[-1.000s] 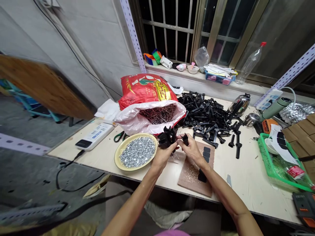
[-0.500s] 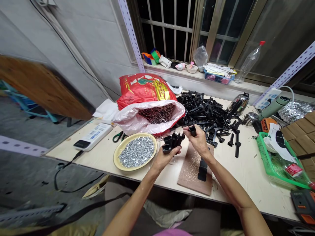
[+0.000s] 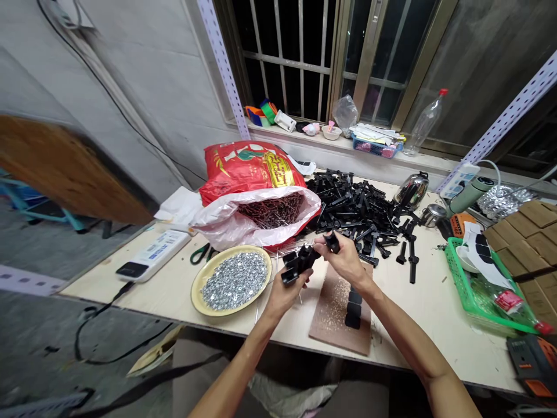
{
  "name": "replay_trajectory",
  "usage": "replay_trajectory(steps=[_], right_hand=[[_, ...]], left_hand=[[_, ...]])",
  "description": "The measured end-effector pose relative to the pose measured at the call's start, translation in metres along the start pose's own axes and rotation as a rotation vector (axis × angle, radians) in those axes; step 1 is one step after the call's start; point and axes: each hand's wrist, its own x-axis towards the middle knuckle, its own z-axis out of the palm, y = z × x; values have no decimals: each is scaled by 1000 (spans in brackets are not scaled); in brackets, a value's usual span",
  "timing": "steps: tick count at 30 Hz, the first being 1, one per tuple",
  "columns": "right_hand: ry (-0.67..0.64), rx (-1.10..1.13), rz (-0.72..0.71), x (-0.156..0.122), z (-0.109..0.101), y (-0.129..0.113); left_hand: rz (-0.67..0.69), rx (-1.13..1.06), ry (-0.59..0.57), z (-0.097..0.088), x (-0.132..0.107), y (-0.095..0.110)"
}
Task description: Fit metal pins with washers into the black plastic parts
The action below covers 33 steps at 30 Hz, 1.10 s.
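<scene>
My left hand (image 3: 285, 293) is closed round several black plastic parts (image 3: 300, 264) with curved, cupped ends. Close beside it, my right hand (image 3: 343, 258) pinches another black part (image 3: 333, 242) whose cupped end points up; its fingertips are at the bundle in the left hand. Behind the hands spreads a big pile of similar black parts (image 3: 361, 209). To the left of my left hand stands a yellow bowl (image 3: 195, 299) of small silvery metal pieces (image 3: 235, 281). Under my right forearm lies a brown board (image 3: 324, 325) with pale crumbs and black pads (image 3: 353, 313) on it.
A red bag (image 3: 248, 168) gapes open with reddish-brown screws (image 3: 274, 210). A white power bank (image 3: 156, 255) and green-handled scissors (image 3: 200, 253) lie left. At right are a green basket (image 3: 456, 281), cardboard boxes (image 3: 517, 247), a metal pot (image 3: 411, 191) and an orange-black tool (image 3: 533, 366).
The whole view has shifted slightly, with the table sitting a little lower and further left. Both hands keep hold of their black parts, the right hand's fingers now nearer the left's bundle.
</scene>
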Motion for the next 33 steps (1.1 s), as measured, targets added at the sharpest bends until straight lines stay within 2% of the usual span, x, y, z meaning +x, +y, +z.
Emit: replay_trajectory(steps=[3,5,10,13,15,18,21,24,27,30,33], right_hand=[[-12,-41,-56,-7,-3,-1],[-46,-21,-45,-9,-6,0],[36,54,140,-8,-11,3],[-37,155,226,-11,-9,3],[-65,181,263,-15,-4,5],[17,211,363,-16,11,17],[73,311,609,-12,30,43],[93,333,767,-6,47,71],[131,301,770,-3,55,90],[166,278,739,-3,56,96],[125,83,567,-7,51,94]], left_hand=[[6,1,2,-1,2,-4],[24,-4,12,-1,4,-7],[35,-58,66,0,5,-6],[2,-126,94,-1,5,-1],[-18,-187,106,-2,9,-1],[-128,-229,96,-1,23,-11],[-271,-160,54,2,40,-29],[-308,-68,49,7,52,-46],[-271,-37,77,8,61,-55],[-200,-3,105,9,67,-58],[-151,33,130,11,71,-57]])
